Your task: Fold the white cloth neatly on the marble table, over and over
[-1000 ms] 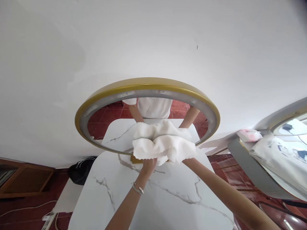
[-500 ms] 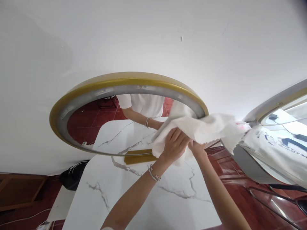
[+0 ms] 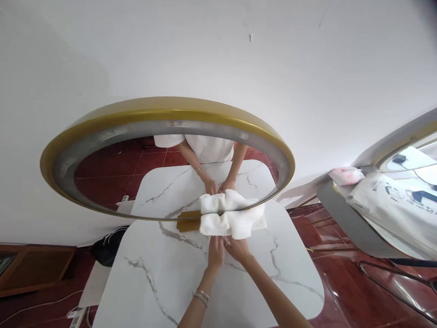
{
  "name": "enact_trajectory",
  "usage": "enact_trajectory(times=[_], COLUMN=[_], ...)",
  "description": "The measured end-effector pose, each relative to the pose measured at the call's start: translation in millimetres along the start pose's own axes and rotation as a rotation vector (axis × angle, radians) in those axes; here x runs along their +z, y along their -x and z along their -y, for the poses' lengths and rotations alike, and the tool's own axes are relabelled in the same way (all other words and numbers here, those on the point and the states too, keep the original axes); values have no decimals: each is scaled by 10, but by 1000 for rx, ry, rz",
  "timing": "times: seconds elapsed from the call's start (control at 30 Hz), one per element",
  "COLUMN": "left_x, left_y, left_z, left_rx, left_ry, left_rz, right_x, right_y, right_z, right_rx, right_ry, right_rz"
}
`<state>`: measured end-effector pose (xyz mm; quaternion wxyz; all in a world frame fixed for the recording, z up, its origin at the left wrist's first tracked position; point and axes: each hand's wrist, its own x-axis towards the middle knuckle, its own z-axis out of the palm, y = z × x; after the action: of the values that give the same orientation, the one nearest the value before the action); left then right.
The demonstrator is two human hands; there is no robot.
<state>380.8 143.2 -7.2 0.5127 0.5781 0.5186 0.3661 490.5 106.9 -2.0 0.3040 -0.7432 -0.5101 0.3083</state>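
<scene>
1. White cloth (image 3: 232, 223) – bunched in a loose heap on the marble bench (image 3: 164, 282), at its far edge, pressed against the lower rim of the round mirror (image 3: 170, 111).
2. Left hand (image 3: 215, 251) – fingers curled onto the near edge of the cloth, gripping it; bracelets on the wrist.
3. Right hand (image 3: 239, 249) – just beside the left, the two touching; its fingers also closed on the near edge of the cloth.
4. Mirror stands upright at the back of the bench against a white wall; gold frame, grey inner band. A small gold foot (image 3: 188, 224) shows under it, just left of the cloth.
5. The glass reflects both hands, the cloth, the bench top and a white shirt.
6. Right of the bench – a second mirror leaning, with a white bag (image 3: 385, 205) and a pink packet (image 3: 345, 175) on it.
7. Floor: dark red tiles; a black bag (image 3: 107, 246) lies left of the bench, near the wall.
</scene>
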Motion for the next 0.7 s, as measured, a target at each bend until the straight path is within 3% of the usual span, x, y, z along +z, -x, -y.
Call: enact_trajectory(times=[0.07,0.17,0.3,0.4,0.57,0.7], left_x=[-81,-238,-431,-469,-523,-710], left_y=[-26,-123,-226,-245,-194,-64], left_z=[45,-26,-295,-481,-599,-596], left_rx=[-155,-194,-366,-483,-509,-425], left_ry=[134,216,466,503,439,305], left_rz=[-100,-168,-208,-174,-204,-271], right_x=[86,117,71,5,-231,-418], right_y=[25,81,172,180,67,121], right_z=[88,168,175,137,1,-145], right_rx=[-51,-41,184,319,513,594], right_ry=[-5,-157,-626,-795,-1084,-1119], right_rz=[61,49,-107,-259,-492,-577])
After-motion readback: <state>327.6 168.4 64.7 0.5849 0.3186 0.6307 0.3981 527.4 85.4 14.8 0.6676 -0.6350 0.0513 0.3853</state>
